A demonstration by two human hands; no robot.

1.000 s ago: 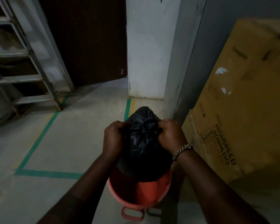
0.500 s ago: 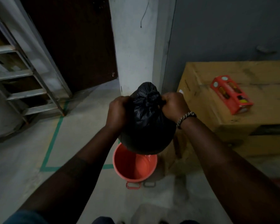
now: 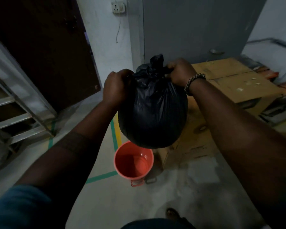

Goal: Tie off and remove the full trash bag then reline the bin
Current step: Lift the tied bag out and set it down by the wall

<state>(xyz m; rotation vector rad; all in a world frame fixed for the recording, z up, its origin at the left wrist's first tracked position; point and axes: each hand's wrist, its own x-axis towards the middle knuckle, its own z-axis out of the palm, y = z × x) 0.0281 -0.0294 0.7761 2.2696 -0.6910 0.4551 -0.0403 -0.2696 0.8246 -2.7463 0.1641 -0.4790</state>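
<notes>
A full black trash bag hangs in the air, its gathered neck bunched at the top. My left hand grips the plastic on the left of the neck, and my right hand pinches it on the right. Below the bag, an orange bin stands on the floor with no liner inside. The bag is well above the bin's rim and apart from it.
A large cardboard box sits right of the bin against a grey cabinet. A metal ladder leans at the left by a dark brown door. Green tape lines mark the concrete floor. A sandalled foot shows at the bottom.
Both hands have lifted the bag out of the orange bin and higher above it. The bin now stands bare. The view has tilted further down.
</notes>
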